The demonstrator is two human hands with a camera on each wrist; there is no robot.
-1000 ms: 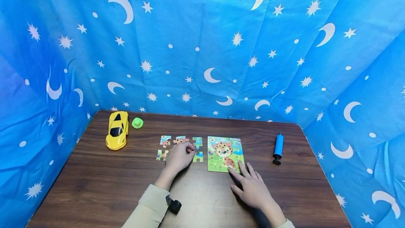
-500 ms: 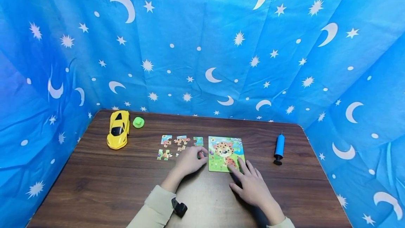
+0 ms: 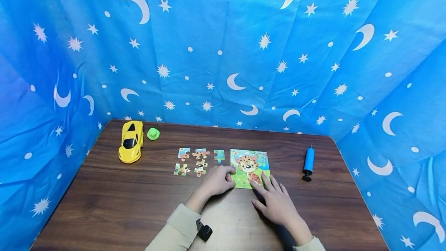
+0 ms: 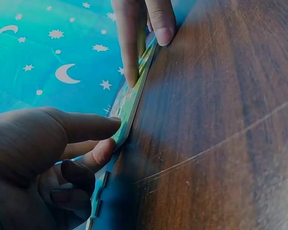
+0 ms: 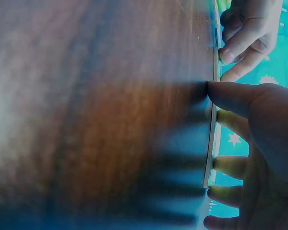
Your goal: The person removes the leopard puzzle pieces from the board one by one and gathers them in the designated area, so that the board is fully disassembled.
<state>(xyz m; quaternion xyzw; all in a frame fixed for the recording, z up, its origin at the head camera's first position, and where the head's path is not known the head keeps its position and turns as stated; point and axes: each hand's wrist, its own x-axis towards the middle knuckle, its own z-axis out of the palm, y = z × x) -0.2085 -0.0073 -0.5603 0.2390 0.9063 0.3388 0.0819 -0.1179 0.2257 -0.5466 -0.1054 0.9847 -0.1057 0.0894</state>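
Five loose puzzle pieces (image 3: 200,169) lie left of the leopard board (image 3: 248,165) in the head view. The left grip (image 3: 216,181), fingers curled, meets its left edge, probably adjusting it or placing a piece; the right grip (image 3: 277,203) lies spread at its near right corner, likely needed next for steadying.

Left wrist: thumb and finger nearly meet at the board's edge; whether they hold anything cannot be told.

Right wrist: the board shows edge-on, its picture hidden.

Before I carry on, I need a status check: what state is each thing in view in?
Board, lying flat, picture up
Pieces, loose, picture up
Car, upright
Duck, upright
Pump, lying on its side
Backdrop, hanging, creased
Left hand, at the board's left edge, whether gripping unclear
Right hand, fingers extended, tips on the board
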